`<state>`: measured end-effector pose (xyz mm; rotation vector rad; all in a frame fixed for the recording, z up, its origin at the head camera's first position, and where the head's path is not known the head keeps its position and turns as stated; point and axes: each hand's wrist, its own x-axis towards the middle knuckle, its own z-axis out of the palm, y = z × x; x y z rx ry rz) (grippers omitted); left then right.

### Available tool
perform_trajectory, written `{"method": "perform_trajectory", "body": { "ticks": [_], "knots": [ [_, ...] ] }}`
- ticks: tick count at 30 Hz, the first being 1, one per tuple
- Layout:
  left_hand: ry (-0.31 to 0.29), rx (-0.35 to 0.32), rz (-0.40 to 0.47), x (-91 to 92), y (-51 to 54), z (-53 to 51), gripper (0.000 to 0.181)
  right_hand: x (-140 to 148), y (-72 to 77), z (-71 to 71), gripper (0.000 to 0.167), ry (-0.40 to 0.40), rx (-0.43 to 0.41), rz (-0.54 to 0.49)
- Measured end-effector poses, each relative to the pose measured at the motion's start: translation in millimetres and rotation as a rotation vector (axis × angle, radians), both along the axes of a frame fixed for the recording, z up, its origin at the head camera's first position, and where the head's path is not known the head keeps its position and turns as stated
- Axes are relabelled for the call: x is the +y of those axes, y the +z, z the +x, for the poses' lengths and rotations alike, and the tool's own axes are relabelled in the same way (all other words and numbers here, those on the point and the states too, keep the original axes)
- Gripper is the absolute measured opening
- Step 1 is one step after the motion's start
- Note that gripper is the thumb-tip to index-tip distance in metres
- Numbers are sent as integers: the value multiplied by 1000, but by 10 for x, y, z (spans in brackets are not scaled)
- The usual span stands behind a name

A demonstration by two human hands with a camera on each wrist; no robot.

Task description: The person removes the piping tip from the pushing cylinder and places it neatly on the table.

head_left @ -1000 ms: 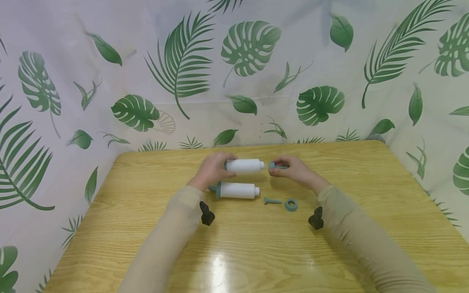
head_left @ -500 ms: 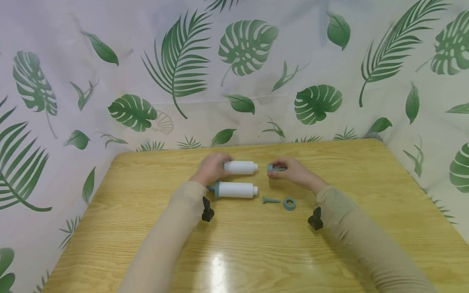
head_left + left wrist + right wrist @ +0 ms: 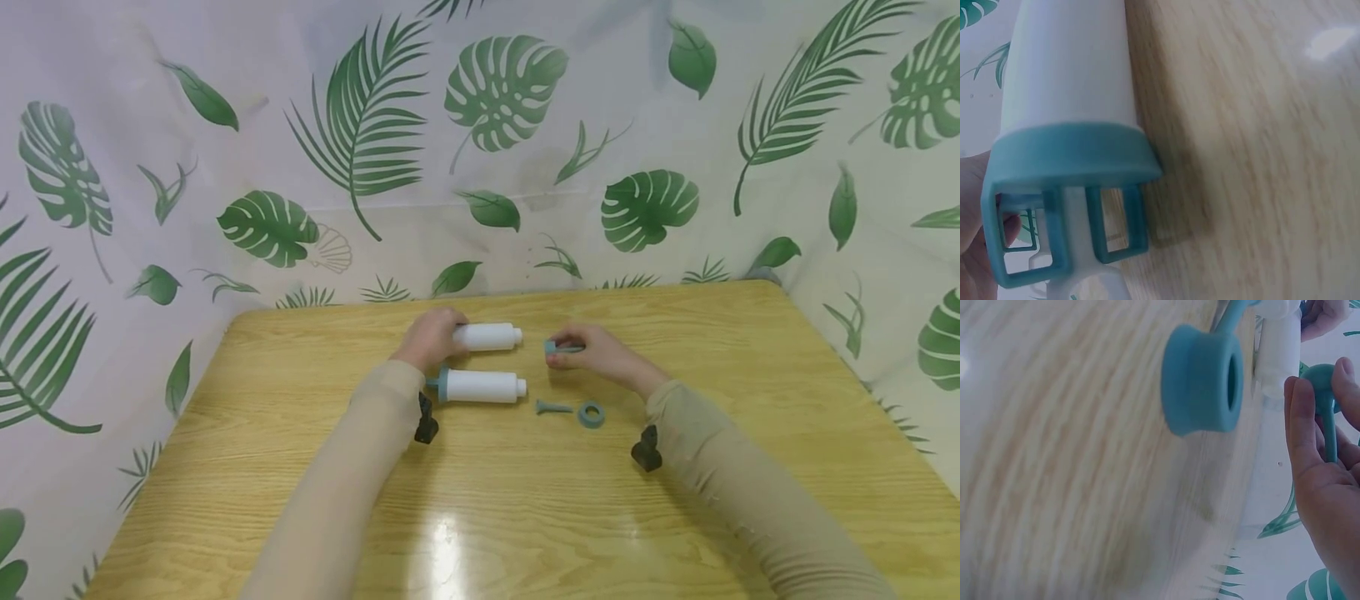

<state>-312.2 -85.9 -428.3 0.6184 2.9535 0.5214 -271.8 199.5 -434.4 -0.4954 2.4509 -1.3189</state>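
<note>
My left hand (image 3: 433,337) grips the left end of a white cylinder (image 3: 487,336) with a narrow neck pointing right; its gripped end is hidden. Just in front lies a matching white cylinder (image 3: 482,387), whose teal collar (image 3: 1072,153) and slotted frame fill much of the left wrist view. Across a short gap from the necks, my right hand (image 3: 596,354) pinches a teal stemmed piece with a rounded head (image 3: 1321,378) between thumb and fingers. The stem runs back toward the palm. Nearer me lie a teal ring (image 3: 591,415) and a small teal stem with a flared end (image 3: 553,407).
All of this is on a wood-grain table (image 3: 525,500). A leaf-patterned sheet (image 3: 525,183) rises behind the table's far edge. A black wrist mount shows on each forearm, the left one (image 3: 426,421) close to the front cylinder.
My left hand has drawn the rear cylinder a little to the left, widening the gap to the teal piece. My right hand has stayed almost still, pinching that piece throughout.
</note>
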Motion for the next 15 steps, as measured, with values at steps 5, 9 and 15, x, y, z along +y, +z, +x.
{"method": "perform_trajectory", "body": {
  "ticks": [5, 9, 15],
  "knots": [
    [12, 9, 21, -14, 5, 4, 51, -11, 23, 20, 52, 11, 1, 18],
    [13, 44, 44, -31, -5, 7, 52, -19, 33, 36, 54, 17, -15, 13],
    [20, 61, 74, -56, 29, 11, 50, -3, 31, 52, 57, 18, -26, 6]
  ]
}}
